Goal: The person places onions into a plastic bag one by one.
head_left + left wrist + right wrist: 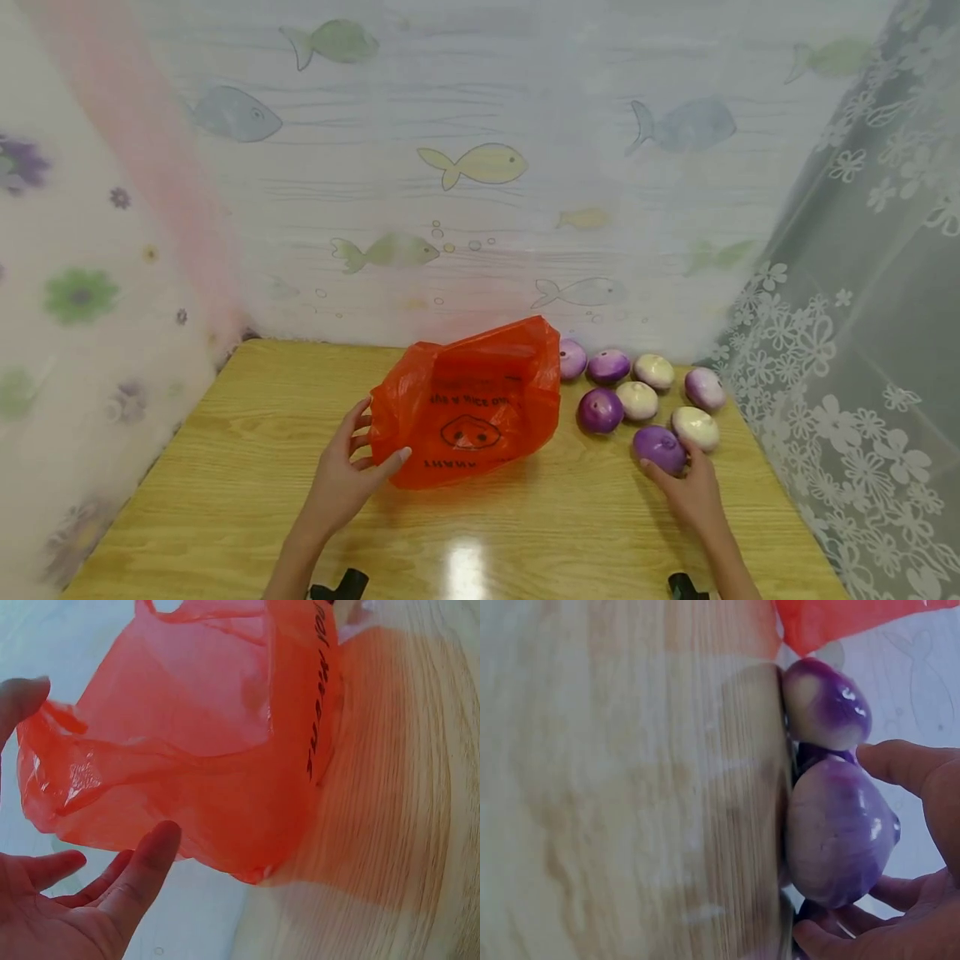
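Note:
An orange-red plastic bag (468, 417) printed with a face and dark lettering stands on the table, its mouth towards me. My left hand (347, 482) is at the bag's left side, fingers spread along the edge and thumb over the front. In the left wrist view those fingers (154, 851) touch the thin plastic, with gaps between them. My right hand (697, 492) grips a purple onion (660, 450), the nearest of a group, thumb on its left and fingers on its right. This onion (840, 832) still sits low at the table surface in the right wrist view.
Several purple and white onions cluster at the back right of the wooden table (262, 433), including a dark purple one (600, 411) and a white one (696, 427). A fish-patterned curtain (480, 217) hangs behind, and a lacy curtain (862, 400) borders the right edge.

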Demonstrator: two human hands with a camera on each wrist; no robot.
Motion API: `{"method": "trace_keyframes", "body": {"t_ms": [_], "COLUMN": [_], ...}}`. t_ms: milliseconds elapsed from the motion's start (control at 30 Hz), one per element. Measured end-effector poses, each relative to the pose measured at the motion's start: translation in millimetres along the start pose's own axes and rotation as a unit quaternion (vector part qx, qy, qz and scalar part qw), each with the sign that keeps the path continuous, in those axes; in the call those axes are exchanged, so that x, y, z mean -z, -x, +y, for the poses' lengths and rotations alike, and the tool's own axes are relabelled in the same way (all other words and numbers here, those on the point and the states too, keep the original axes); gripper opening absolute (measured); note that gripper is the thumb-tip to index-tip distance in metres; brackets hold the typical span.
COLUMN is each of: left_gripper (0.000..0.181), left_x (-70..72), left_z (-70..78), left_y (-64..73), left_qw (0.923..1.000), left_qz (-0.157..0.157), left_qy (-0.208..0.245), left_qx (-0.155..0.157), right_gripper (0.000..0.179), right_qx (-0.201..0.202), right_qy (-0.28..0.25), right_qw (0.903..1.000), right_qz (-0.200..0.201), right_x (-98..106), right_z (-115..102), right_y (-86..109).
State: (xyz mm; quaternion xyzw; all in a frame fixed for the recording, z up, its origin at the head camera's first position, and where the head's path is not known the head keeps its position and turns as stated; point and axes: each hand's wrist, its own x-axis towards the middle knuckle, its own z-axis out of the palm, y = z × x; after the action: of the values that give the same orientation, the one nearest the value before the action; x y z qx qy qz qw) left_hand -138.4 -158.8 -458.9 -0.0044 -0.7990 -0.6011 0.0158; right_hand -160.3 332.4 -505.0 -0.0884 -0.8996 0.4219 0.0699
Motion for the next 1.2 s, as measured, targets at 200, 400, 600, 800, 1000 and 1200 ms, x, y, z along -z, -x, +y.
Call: {"method": "trace_keyframes", "body": {"t_ms": [200,400,600,800,1000,1200], "left_gripper": [0.087,0.076,0.063,0.052,0.035,0.027], "left_x": [-2.8,-5.4,-7.3,-8.5,-13.1,-18.5], "left_z": [-1.3,-3.8,-3.3,-3.3,-4.8,-6.5], "left_y": [-0.9,-4.4,-6.2,-5.1,-6.5,-7.0], "left_qw": [0.9998,0.9985,0.9966,0.9937,0.9915,0.9886], "left_qz": [0.003,0.022,0.030,0.033,0.049,0.067], "left_qy": [0.010,0.049,0.077,0.106,0.120,0.134], "left_qx": [0.017,0.008,0.005,0.012,0.018,0.011], "right_gripper": [0.090,0.092,0.090,0.092,0.093,0.092], "right_qx": [-0.053,-0.044,-0.034,-0.036,-0.041,-0.046], "right_qy": [-0.006,0.011,0.016,0.014,0.015,0.006], "right_qw": [0.9977,0.9972,0.9970,0.9968,0.9968,0.9977], "right_qz": [-0.042,-0.059,-0.068,-0.070,-0.066,-0.050], "right_x": [6,11,12,11,11,11], "right_z": [2,3,4,6,5,4], "right_y": [-5.9,-10.1,-13.8,-17.8,-16.4,-10.4]}}
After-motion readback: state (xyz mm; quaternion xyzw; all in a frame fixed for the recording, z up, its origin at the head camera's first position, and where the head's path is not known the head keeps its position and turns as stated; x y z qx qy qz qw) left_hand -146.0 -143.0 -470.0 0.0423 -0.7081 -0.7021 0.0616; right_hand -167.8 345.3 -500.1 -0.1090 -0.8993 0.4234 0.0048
